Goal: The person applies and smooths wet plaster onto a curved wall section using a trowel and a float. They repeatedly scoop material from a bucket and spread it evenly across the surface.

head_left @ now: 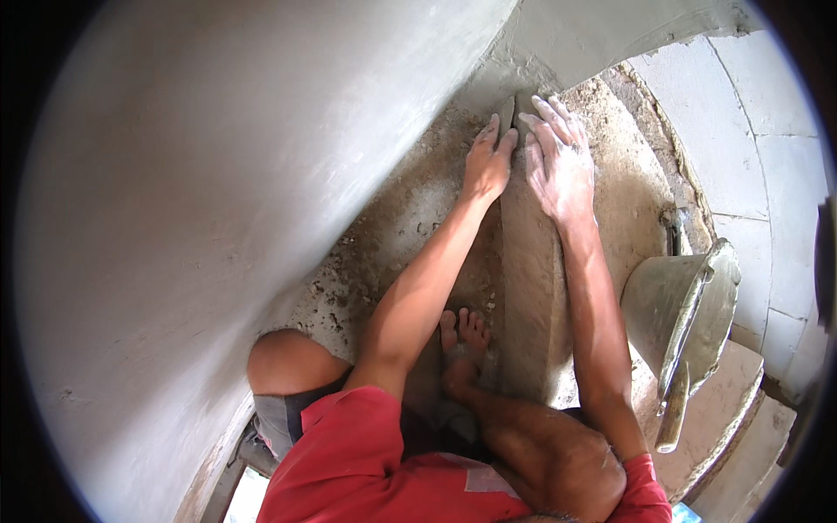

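A narrow grey plastered ledge (528, 270) runs away from me between my forearms. My left hand (490, 163) lies along the left side of its far end, fingers stretched and thumb apart, touching it near a thin dark grey edge (508, 113) that I cannot make out well. Opposite, my right hand (561, 161), its fingers whitened with dust, is spread over the top and right side of the same end. Neither hand shows a tool in it. Beyond the fingertips the ledge meets a grey plastered wall (558, 44).
A tall smooth wall (174, 192) curves up on the left. At right stands a mortar-smeared bucket (649, 301) with a wooden-handled tool (673, 418) at its rim. Rough steps (711, 410) lie below it, pale tiles (741, 174) beyond. My bare foot (465, 340) is beside the ledge.
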The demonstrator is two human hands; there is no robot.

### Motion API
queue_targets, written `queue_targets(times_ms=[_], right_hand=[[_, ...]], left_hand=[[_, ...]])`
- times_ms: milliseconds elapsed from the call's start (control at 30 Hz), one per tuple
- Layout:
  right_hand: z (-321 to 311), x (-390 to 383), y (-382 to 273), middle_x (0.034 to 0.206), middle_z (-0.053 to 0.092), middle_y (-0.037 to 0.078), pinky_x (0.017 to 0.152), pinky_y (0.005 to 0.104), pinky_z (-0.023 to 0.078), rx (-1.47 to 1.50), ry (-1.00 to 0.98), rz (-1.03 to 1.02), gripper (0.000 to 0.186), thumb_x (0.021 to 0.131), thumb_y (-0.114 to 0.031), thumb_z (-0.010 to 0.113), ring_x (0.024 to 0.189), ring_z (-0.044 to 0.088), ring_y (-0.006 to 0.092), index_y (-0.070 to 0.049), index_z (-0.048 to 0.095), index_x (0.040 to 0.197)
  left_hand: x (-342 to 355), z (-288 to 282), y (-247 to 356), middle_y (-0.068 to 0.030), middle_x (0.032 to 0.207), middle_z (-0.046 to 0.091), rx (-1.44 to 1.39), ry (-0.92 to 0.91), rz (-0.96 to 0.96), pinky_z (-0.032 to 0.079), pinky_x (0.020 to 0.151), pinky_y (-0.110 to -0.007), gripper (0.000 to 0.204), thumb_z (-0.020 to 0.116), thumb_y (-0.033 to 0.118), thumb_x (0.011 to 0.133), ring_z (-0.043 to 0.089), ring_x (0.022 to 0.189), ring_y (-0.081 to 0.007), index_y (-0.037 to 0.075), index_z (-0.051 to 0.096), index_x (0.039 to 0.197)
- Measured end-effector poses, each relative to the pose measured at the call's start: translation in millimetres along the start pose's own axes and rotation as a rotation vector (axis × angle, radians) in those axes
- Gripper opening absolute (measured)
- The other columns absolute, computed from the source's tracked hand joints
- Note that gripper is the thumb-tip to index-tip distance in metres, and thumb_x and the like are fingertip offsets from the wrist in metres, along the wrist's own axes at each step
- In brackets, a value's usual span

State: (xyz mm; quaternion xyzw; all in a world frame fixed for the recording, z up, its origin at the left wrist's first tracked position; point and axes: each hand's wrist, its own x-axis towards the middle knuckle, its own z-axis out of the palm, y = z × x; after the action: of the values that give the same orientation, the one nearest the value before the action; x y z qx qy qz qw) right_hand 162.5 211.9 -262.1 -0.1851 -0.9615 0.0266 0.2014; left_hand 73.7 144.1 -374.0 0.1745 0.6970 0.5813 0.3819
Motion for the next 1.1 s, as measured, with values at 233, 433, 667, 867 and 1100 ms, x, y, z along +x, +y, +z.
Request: queue_targets(times_ms=[233,433,667,867,1100], right_hand=[[0,-4,4,0.148,0.064,0.015,0.124,0.0525,0.039,-0.011,0.0,-0.028,0.034,0.095,-0.011,0.065,0.146,0.053,0.0356,-0.006,0.072,0.128],[3,-1,4,0.149,0.064,0.016,0.124,0.0519,0.04,-0.012,0.003,-0.016,0.033,0.099,-0.011,0.062,0.145,0.054,0.037,-0.006,0.073,0.129],[-1,0,0,0.147,0.065,0.016,0.123,0.0519,0.04,0.003,-0.006,-0.005,0.033,0.097,-0.01,0.063,0.144,0.055,0.0364,-0.006,0.073,0.128],[0,-2,3,0.146,0.066,0.014,0.123,0.0517,0.041,-0.001,0.004,-0.025,0.033,0.094,-0.011,0.066,0.143,0.055,0.0357,-0.006,0.073,0.126],[4,0,4,0.145,0.067,0.015,0.121,0.051,0.043,-0.003,0.021,-0.008,0.033,0.095,-0.012,0.065,0.142,0.056,0.0357,-0.005,0.074,0.126]], left_hand=[[28,-2,6,-0.0287,0.173,0.028,-0.047,0.265,0.088,0.023,0.133,-0.053,0.081,0.044,0.057,0.111,0.033,0.159,-0.0451,0.008,0.024,0.172],[20,1,15,-0.0324,0.172,0.028,-0.037,0.099,0.065,0.029,0.131,-0.051,0.079,0.046,0.054,0.111,0.035,0.157,-0.0493,0.009,0.024,0.172],[3,-5,4,-0.0199,0.177,0.026,-0.13,0.106,-0.047,0.019,0.132,-0.064,0.076,0.041,0.059,0.112,0.027,0.161,-0.0449,0.015,0.027,0.172],[29,0,11,-0.0311,0.172,0.029,0.073,0.238,0.071,0.029,0.129,-0.059,0.081,0.044,0.057,0.11,0.036,0.155,-0.0514,0.006,0.028,0.171],[10,7,2,-0.0302,0.169,0.034,0.016,0.036,0.026,0.032,0.129,-0.052,0.078,0.049,0.053,0.109,0.039,0.154,-0.0498,0.005,0.032,0.169]])
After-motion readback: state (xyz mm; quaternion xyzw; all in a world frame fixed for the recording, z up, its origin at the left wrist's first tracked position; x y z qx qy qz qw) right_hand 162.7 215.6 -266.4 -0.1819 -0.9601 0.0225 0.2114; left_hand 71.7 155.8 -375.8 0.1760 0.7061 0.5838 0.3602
